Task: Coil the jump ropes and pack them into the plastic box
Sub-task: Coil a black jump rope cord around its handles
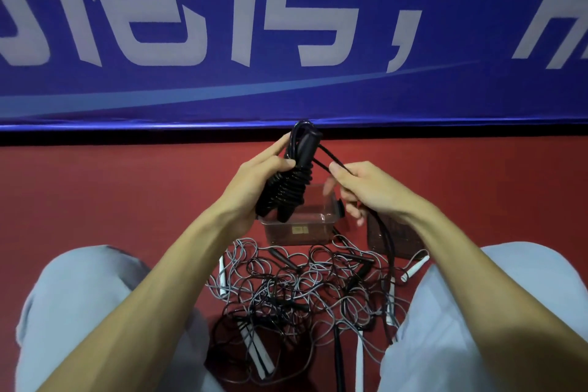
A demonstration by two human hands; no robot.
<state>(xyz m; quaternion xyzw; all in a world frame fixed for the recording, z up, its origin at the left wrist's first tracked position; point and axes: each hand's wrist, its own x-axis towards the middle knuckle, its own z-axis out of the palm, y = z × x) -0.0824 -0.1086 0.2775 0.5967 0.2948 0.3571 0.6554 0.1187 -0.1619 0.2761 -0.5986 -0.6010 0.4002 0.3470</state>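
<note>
gripping coiled black jump rope (286,191) in left hand (251,189) mid-frame, pinching loose cord (333,157) taut in right hand (372,191), likely for wrapping.

Dim indoor light, soft focus, wide-angle edge distortion.

The red floor (95,194) carries a clear plastic box (313,234), with a darker box (381,240) just beside it on the right. In front of both sprawls a tangle of black and grey jump ropes (296,283), with white handles (413,269) at its edges.
</note>
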